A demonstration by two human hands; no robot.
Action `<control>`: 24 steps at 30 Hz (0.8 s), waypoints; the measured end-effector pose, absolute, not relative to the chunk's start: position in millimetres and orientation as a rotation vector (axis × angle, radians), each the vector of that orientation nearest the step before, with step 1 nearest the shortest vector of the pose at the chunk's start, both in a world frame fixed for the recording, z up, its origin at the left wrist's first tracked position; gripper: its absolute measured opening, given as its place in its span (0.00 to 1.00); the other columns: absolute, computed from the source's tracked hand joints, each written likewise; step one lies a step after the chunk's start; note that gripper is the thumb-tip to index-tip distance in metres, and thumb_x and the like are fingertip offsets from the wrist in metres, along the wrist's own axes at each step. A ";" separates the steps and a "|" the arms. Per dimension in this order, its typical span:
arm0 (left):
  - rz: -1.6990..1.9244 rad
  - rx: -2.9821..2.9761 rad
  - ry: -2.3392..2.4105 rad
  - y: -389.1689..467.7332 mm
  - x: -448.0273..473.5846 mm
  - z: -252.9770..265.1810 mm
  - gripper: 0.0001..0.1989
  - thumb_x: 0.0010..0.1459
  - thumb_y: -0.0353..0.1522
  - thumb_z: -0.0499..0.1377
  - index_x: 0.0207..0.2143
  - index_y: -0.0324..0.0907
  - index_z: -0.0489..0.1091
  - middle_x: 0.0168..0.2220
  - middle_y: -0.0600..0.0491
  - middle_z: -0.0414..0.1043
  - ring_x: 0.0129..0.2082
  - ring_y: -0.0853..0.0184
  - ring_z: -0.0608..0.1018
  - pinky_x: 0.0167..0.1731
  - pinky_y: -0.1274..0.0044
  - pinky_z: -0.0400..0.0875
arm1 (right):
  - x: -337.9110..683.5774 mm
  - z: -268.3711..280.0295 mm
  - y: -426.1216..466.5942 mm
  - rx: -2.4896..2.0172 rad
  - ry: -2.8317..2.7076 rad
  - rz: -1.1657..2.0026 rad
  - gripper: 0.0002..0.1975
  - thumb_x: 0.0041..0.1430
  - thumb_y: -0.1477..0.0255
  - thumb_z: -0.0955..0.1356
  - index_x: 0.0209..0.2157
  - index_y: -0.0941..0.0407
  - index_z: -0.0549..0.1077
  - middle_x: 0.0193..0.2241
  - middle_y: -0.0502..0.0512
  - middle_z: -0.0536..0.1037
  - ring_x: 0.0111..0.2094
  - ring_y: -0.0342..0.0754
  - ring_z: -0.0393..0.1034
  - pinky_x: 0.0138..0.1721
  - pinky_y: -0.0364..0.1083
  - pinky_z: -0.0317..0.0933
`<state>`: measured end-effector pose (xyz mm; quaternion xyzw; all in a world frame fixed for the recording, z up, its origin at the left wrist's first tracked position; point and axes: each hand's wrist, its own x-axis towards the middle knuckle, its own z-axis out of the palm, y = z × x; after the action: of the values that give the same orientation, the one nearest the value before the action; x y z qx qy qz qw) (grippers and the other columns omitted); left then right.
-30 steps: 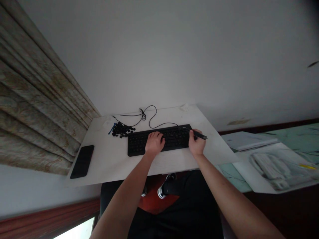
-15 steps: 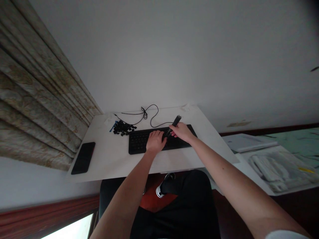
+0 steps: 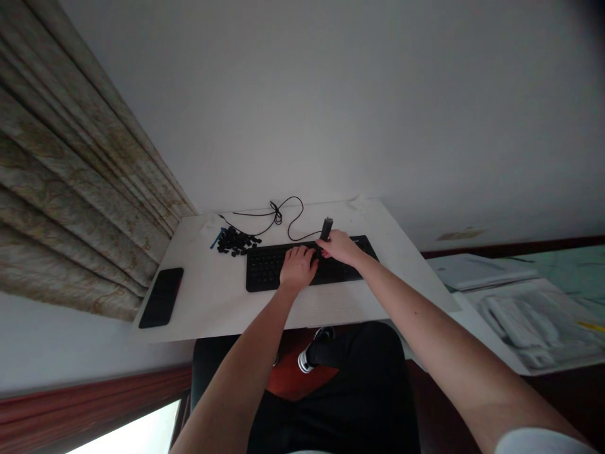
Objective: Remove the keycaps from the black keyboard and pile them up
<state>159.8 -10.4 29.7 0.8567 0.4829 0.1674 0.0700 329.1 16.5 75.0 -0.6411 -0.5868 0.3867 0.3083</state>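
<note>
Grasping a dark tool (image 3: 326, 227), the right hand (image 3: 339, 245) angles inward over the keyboard (image 3: 263, 270) on the table (image 3: 208, 306); the left hand (image 3: 297, 268) lies palm-down on it, grip indeterminable. Since one second earlier, the right hand has shifted leftward from the keyboard's right end.

The left forearm (image 3: 255, 353) is stretched forward and slightly inward, and the left grip (image 3: 297, 271) is laid palm down, its fingers pointed away and its thumb turned toward the right. The right forearm (image 3: 425, 318) is slanted in from the lower right. The right grip (image 3: 341, 246) (like the left, a bare hand) is curled inward. Both are placed close together, at nearly equal reach.
</note>
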 end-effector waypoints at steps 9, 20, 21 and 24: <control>0.501 2.548 1.471 -7.0 161.0 30.0 0.14 0.69 0.39 0.52 0.52 0.46 0.70 0.50 0.47 0.72 0.54 0.55 0.70 0.56 0.61 0.63 | 316.9 68.8 -3.6 -1.678 -1.463 0.893 0.10 0.62 0.70 0.70 0.26 0.57 0.74 0.22 0.56 0.80 0.25 0.50 0.80 0.27 0.43 0.73; 0.542 2.475 1.547 -8.8 168.4 32.1 0.10 0.67 0.36 0.55 0.46 0.47 0.72 0.48 0.47 0.72 0.51 0.55 0.71 0.55 0.61 0.64 | 339.3 77.2 19.2 -1.625 -1.193 1.301 0.11 0.54 0.69 0.76 0.26 0.58 0.74 0.20 0.55 0.78 0.21 0.47 0.75 0.24 0.45 0.75; 0.545 2.481 1.547 -9.5 168.4 31.6 0.10 0.67 0.37 0.55 0.47 0.46 0.72 0.48 0.47 0.72 0.51 0.54 0.71 0.55 0.61 0.64 | 338.2 77.8 20.1 -1.631 -1.210 1.301 0.11 0.55 0.70 0.76 0.26 0.58 0.74 0.21 0.55 0.78 0.21 0.46 0.75 0.24 0.46 0.75; 0.548 2.485 1.523 -10.5 167.1 31.5 0.11 0.68 0.37 0.54 0.48 0.46 0.72 0.47 0.46 0.71 0.52 0.55 0.70 0.54 0.61 0.64 | 331.3 78.9 19.6 -1.663 -1.282 1.234 0.10 0.56 0.70 0.74 0.25 0.58 0.73 0.22 0.55 0.78 0.22 0.47 0.76 0.24 0.46 0.74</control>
<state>167.1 -10.5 31.5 0.8347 0.5116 0.1840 0.0876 331.3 19.6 78.9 -0.6408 -0.4940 0.4752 0.3458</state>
